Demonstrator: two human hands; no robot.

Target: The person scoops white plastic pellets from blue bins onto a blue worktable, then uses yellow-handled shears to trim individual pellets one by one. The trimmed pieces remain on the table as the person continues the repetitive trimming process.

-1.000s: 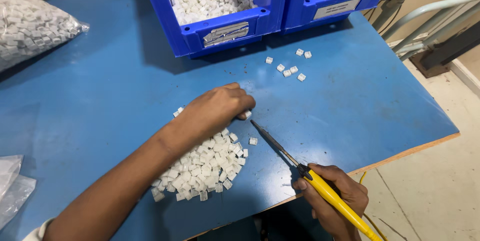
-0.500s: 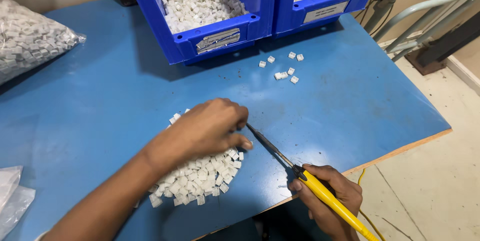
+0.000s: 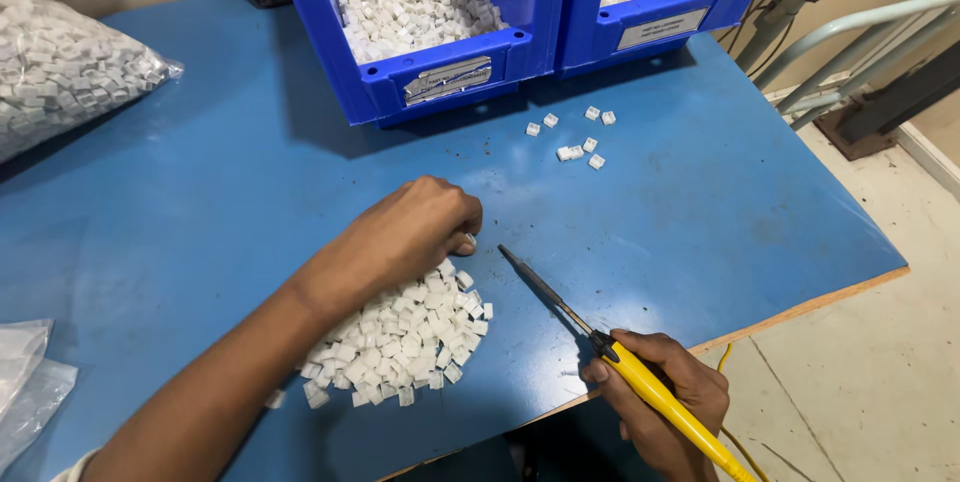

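My left hand (image 3: 415,232) rests curled over the top of a heap of small white plastic pieces (image 3: 405,337) on the blue table (image 3: 200,172), fingers closed around one piece at its right edge. My right hand (image 3: 660,397) grips the yellow handle of a soldering iron (image 3: 600,337) at the table's front edge. The iron's dark tip points up-left, a short gap from my left fingers.
Two blue bins (image 3: 520,47) full of white pieces stand at the back. Several loose white pieces (image 3: 575,137) lie in front of them. A clear bag of white pieces (image 3: 60,72) lies at far left, empty plastic bags (image 3: 25,382) at bottom left. Floor and pipes to the right.
My left hand curled tighter over the heap and drew slightly back from the iron's tip. The right hand with the iron has barely moved. The camera view shifted a little.
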